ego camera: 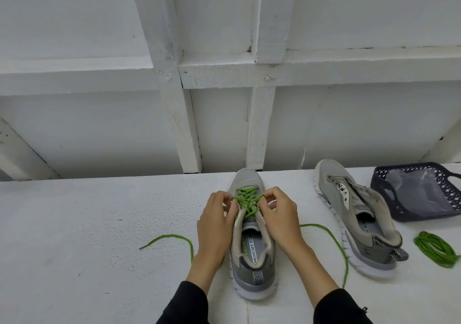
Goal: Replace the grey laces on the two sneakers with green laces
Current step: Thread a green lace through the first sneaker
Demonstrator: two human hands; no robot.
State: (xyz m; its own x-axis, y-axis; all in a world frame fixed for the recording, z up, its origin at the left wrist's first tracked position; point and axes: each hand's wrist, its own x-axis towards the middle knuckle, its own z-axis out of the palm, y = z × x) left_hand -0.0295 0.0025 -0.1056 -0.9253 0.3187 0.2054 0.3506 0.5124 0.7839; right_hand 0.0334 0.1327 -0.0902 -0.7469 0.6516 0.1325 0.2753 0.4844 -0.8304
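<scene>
A grey sneaker point(252, 253) stands in front of me, toe pointing away, with a green lace point(245, 202) criss-crossed through its upper eyelets. My left hand point(215, 223) pinches the lace at the left eyelet row. My right hand point(279, 220) pinches it at the right eyelet row. The lace's loose ends trail over the white table, one to the left point(174, 238) and one to the right point(334, 242). A second grey sneaker point(354, 211) lies to the right with no lace in it, its tongue open. A coiled green lace point(435, 248) lies at the far right.
A dark blue plastic basket point(381, 186) with a clear bag inside sits at the back right, behind the second sneaker. A white wall with wooden framing point(184, 114) rises directly behind the table. The table's left half point(87, 223) is bare white surface.
</scene>
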